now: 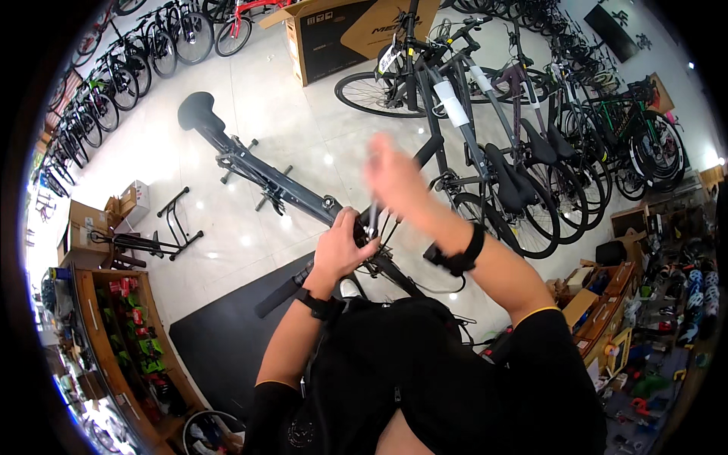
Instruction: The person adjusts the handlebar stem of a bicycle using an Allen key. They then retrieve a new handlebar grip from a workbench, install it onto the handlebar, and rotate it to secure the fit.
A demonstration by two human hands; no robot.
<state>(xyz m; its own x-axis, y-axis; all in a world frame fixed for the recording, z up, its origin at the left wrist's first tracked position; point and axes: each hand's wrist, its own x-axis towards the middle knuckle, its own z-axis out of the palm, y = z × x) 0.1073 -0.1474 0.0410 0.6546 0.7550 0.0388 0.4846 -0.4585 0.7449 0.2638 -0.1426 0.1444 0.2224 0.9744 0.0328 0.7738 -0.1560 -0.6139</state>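
Observation:
A dark grey bicycle point(296, 195) stands before me, its black saddle point(199, 110) pointing to the far left. My left hand point(339, 246) is closed around the front end of its frame, at the handlebar area, thumb reaching to the right. Just beyond that thumb a slim silvery rod point(373, 216) stands up; its kind is unclear. Above and to the right, my right hand point(396, 178) is raised and smeared by motion, so its fingers and anything in them cannot be made out. A black handlebar grip point(284, 290) sticks out below my left wrist.
Several parked bicycles point(485, 167) crowd the right side, close to my right arm. A large bicycle carton point(341, 42) stands at the back. A black mat point(227, 326) lies at lower left, beside a wooden cabinet point(106, 303). A black stand point(174, 227) rests on the floor.

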